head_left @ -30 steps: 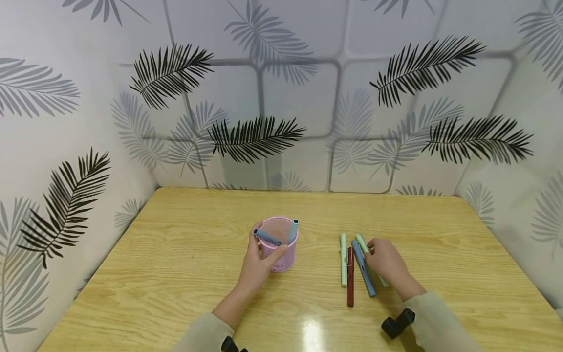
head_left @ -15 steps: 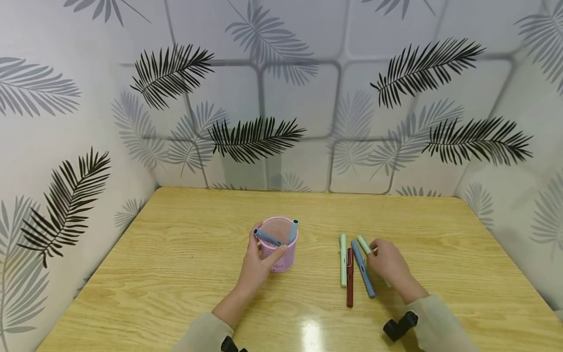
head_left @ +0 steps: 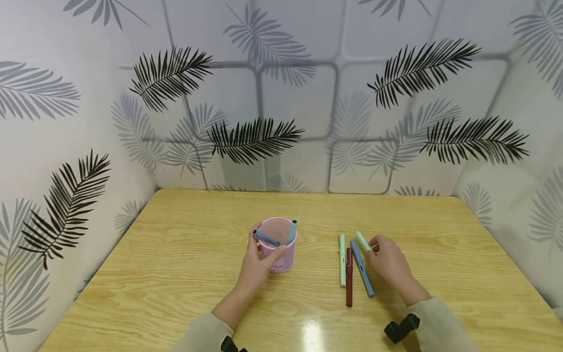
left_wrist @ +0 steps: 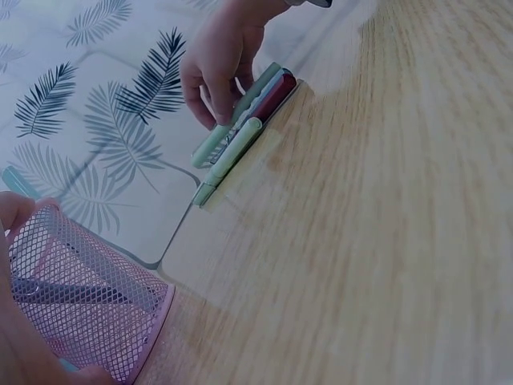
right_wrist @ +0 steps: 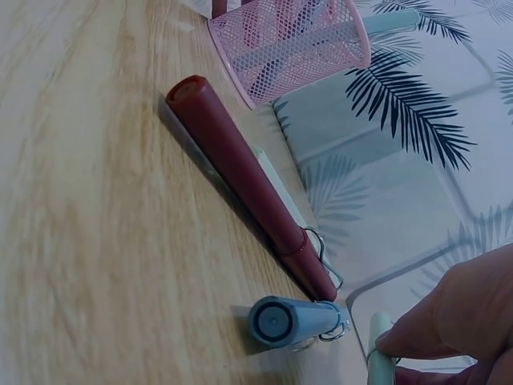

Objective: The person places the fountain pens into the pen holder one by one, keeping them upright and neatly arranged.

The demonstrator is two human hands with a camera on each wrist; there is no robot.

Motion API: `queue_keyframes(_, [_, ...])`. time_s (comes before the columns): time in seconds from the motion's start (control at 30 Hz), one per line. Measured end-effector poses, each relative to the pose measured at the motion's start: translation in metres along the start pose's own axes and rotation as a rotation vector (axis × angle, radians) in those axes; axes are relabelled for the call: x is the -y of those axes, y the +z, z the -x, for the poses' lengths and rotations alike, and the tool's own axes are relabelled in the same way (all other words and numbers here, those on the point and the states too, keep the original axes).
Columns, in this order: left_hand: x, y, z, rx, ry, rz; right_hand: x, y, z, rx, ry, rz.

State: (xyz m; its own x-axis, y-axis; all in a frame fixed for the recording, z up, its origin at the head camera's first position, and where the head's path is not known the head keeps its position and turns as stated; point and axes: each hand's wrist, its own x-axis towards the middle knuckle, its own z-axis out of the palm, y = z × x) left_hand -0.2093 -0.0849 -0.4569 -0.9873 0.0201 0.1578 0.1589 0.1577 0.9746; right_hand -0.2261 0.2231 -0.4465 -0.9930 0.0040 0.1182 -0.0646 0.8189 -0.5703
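Observation:
My left hand (head_left: 257, 264) grips a pink mesh pen holder (head_left: 285, 258), fingers round its far side and thumb at the near rim. Inside it lean a blue pen (head_left: 268, 238) and a light blue pen (head_left: 292, 231). On the right, my right hand (head_left: 389, 263) pinches a light green pen (head_left: 362, 240) between thumb and fingers; its lower part is hidden behind the hand. Whether this pen touches the table is hard to tell. Just left of it lie a blue pen (head_left: 362, 269), a dark red pen (right_wrist: 240, 172) and another light green pen (left_wrist: 232, 156).
The wooden table (head_left: 198, 220) runs back to a wall (head_left: 299, 161) with a leaf pattern. More patterned wall stands at both sides. A black wrist camera (head_left: 401, 328) sits on the right sleeve.
The green pen's lower end, visible beyond my right hand before, is now hidden behind it. That hand has shifted only slightly. My left hand keeps its grip on the pen holder.

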Motion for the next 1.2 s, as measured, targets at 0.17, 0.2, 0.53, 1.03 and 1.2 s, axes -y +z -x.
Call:
queue_keyframes(0.17, [0.000, 0.000, 0.001, -0.011, 0.002, -0.005, 0.001, 0.000, 0.000, -0.025, -0.010, -0.029])
queue_keyframes(0.2, [0.000, 0.000, 0.001, -0.011, -0.001, -0.008, 0.001, 0.000, 0.000, -0.033, -0.017, -0.038])
queue_keyframes(0.53, [0.001, 0.000, 0.000, -0.001, -0.013, 0.013, 0.010, 0.000, 0.002, -0.107, -0.069, -0.166])
queue_keyframes(1.03, [0.002, -0.001, 0.000, 0.015, 0.009, -0.004, 0.040, 0.007, 0.003, -0.257, -0.255, -0.477])
queue_keyframes(1.2, [-0.006, -0.002, 0.002, 0.032, 0.016, 0.012, 0.063, 0.006, 0.009, -0.243, -0.296, -0.598])
